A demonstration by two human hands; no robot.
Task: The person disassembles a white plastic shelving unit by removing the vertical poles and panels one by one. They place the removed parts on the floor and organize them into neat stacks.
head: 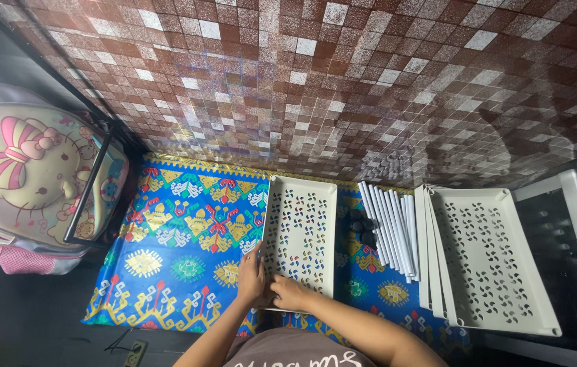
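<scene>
- The left hand (251,277) grips the near left corner of a white perforated tray (300,234) lying flat on a patterned mat (179,238).
- The right hand (290,293) presses fingers on the tray's near edge, beside the left hand.
- Right of both hands lie white tubes (391,228), small black caps (363,228) and stacked trays (485,258).
- Far left sits a pink backpack (23,177).

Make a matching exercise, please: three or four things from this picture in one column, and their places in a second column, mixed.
Things:
1. single perforated tray
2. white tubes
3. stack of trays
4. backpack

Places:
A. far left, off the cloth
B. under both hands
C. between the single tray and the stack
D. right end of the cloth

Pairs: 1-B, 2-C, 3-D, 4-A
</scene>
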